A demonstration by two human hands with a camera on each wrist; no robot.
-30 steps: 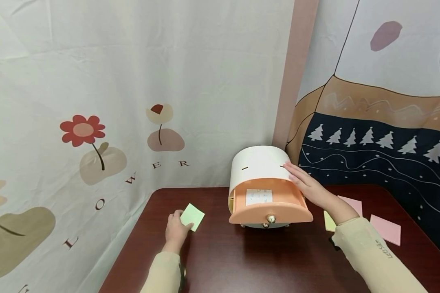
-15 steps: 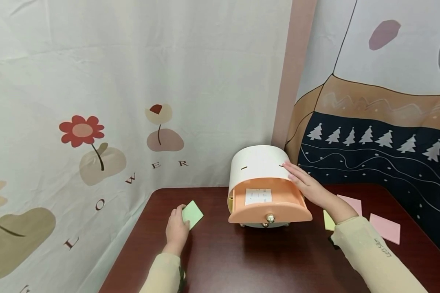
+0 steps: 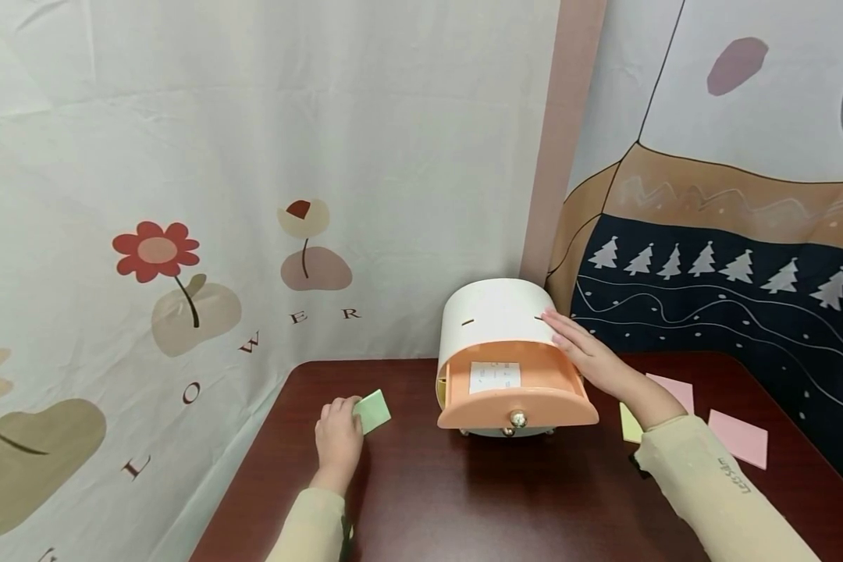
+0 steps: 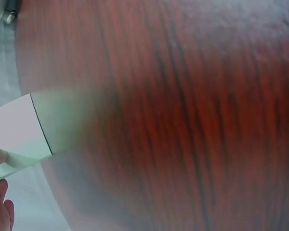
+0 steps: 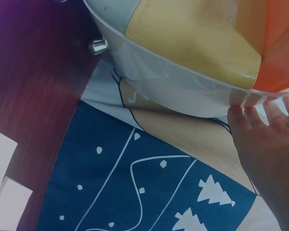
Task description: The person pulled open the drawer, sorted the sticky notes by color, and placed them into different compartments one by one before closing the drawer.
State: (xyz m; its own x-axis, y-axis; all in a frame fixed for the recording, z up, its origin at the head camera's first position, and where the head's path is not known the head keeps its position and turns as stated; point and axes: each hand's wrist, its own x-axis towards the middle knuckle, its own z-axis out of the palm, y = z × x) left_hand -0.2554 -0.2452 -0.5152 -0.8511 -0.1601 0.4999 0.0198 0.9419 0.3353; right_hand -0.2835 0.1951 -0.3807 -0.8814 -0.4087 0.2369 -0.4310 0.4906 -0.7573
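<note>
My left hand pinches a green sticky note pad just above the table, left of a small drawer box. In the left wrist view, the thumb lies on the face of the pad and curled fingers sit beneath it. The box has a white rounded shell and an orange drawer pulled out, with a white printed slip inside. My right hand rests on the shell's upper right side with straight fingers. In the right wrist view, the fingertips of this hand touch the shell's outer wall.
Two pink note pads and a yellow one lie on the dark red table, right of the box, partly behind the right forearm. A printed curtain hangs right behind the table. Lower yellow compartments show in the right wrist view.
The left hand has lifted the green sticky note pad a little and tilted it, so less of its face shows in the head view. The right hand and the box stay put.
</note>
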